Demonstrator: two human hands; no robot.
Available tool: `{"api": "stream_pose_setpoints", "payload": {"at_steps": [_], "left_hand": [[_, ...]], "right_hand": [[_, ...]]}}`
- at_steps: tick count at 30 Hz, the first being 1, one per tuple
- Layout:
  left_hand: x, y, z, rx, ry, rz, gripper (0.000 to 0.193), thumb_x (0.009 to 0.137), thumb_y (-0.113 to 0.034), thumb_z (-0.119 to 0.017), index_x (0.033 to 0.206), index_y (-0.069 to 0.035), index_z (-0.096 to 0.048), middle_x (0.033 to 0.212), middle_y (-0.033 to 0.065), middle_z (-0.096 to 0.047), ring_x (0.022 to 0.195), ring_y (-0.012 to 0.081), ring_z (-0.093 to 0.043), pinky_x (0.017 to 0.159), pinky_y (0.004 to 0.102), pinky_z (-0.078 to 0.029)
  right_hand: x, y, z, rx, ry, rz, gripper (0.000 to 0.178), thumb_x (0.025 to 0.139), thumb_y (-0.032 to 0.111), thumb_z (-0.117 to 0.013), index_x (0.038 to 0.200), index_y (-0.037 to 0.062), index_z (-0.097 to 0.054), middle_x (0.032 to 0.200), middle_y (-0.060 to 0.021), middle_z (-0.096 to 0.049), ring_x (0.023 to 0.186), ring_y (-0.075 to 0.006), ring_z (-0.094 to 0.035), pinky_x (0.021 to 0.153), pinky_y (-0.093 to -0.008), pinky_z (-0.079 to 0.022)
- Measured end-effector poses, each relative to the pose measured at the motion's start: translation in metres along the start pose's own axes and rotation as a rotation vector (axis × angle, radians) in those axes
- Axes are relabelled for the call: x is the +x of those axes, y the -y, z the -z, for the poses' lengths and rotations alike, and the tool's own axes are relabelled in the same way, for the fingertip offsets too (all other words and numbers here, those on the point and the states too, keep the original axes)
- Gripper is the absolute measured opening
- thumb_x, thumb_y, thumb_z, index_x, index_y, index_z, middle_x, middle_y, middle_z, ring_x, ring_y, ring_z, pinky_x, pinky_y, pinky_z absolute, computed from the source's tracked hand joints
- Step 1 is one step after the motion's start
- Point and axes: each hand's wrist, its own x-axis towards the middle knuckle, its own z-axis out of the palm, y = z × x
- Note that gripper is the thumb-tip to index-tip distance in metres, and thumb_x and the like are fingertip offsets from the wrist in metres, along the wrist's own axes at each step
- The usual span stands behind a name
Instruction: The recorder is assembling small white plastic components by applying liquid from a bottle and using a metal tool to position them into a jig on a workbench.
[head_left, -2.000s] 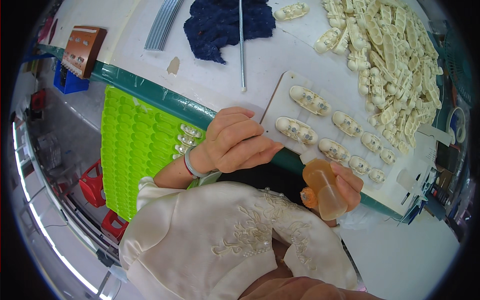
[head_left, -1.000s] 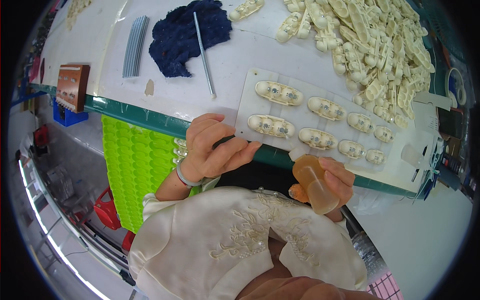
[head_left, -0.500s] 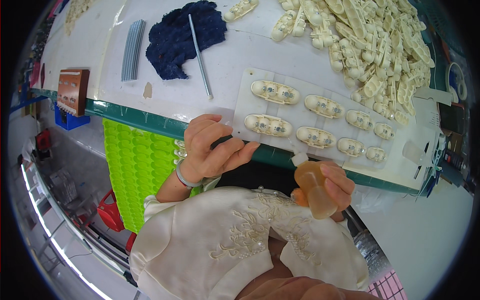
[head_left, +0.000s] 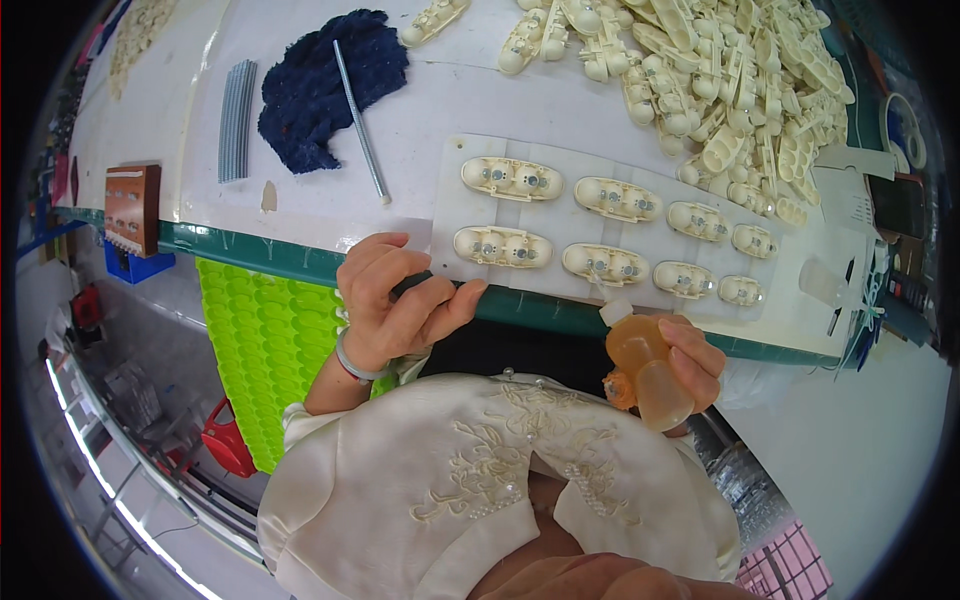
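My right hand (head_left: 695,360) is wrapped round an amber squeeze bottle (head_left: 645,370) with a white cap and a thin nozzle. The nozzle tip is at the near edge of the second cream plastic part (head_left: 605,265) in the front row of a white holding board (head_left: 450,200); whether it touches is too small to tell. Several such oval parts with small metal bits inside sit on the board in two rows. By the board's near left corner, my left hand (head_left: 405,305) is closed round a dark object, mostly hidden by the fingers.
A large heap of cream parts (head_left: 740,90) lies at the back right. On the left are a dark blue cloth (head_left: 300,110) with a metal rod (head_left: 360,125) over it, a bundle of grey rods (head_left: 237,120) and a brown block (head_left: 132,210). Green trays (head_left: 265,350) stand below the table edge.
The bottle's nozzle has shifted right along the front row, from the gap beside the second part to that part. The whole view has slid a little. My left hand keeps its grip.
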Motion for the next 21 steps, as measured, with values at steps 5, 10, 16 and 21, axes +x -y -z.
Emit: {"api": "stream_pose_setpoints", "payload": {"at_steps": [5,10,16,21], "left_hand": [[0.001,-0.001,0.000,0.011,-0.005,0.002,0.025,0.058,-0.017,-0.081,0.064,-0.013,-0.058,0.086,0.0060,-0.048,0.077,0.0226,-0.049,0.069,0.0356,-0.048],[0.002,-0.001,0.001,0.016,0.008,0.005,0.024,0.058,-0.018,-0.081,0.062,-0.013,-0.057,0.084,0.0054,-0.047,0.072,0.0215,-0.049,0.066,0.0355,-0.048],[0.001,-0.002,0.003,0.022,0.079,-0.004,0.023,0.064,-0.013,-0.077,0.065,-0.009,-0.055,0.091,0.0095,-0.043,0.088,0.0238,-0.044,0.074,0.0388,-0.049],[0.001,-0.003,0.000,0.045,0.005,0.028,0.025,0.060,-0.018,-0.081,0.063,-0.014,-0.056,0.085,0.0054,-0.048,0.075,0.0221,-0.049,0.070,0.0343,-0.047]], "right_hand": [[0.005,0.000,0.001,-0.007,0.063,0.035,0.037,0.073,0.005,-0.068,0.102,-0.0028,-0.046,0.104,-0.0249,-0.052,0.080,-0.0315,-0.059,0.063,-0.0410,-0.054],[0.001,0.004,0.007,0.003,0.053,0.009,0.037,0.081,0.011,-0.060,0.110,-0.0002,-0.041,0.110,-0.0237,-0.046,0.076,-0.0336,-0.057,0.065,-0.0446,-0.052],[0.005,0.002,0.012,0.013,0.104,-0.032,0.037,0.081,0.008,-0.060,0.111,0.0008,-0.040,0.111,-0.0225,-0.045,0.080,-0.0339,-0.057,0.068,-0.0449,-0.052],[0.003,-0.004,0.011,0.051,0.094,-0.005,0.037,0.072,0.003,-0.068,0.101,-0.0024,-0.045,0.101,-0.0263,-0.052,0.081,-0.0320,-0.059,0.063,-0.0428,-0.054]]}}
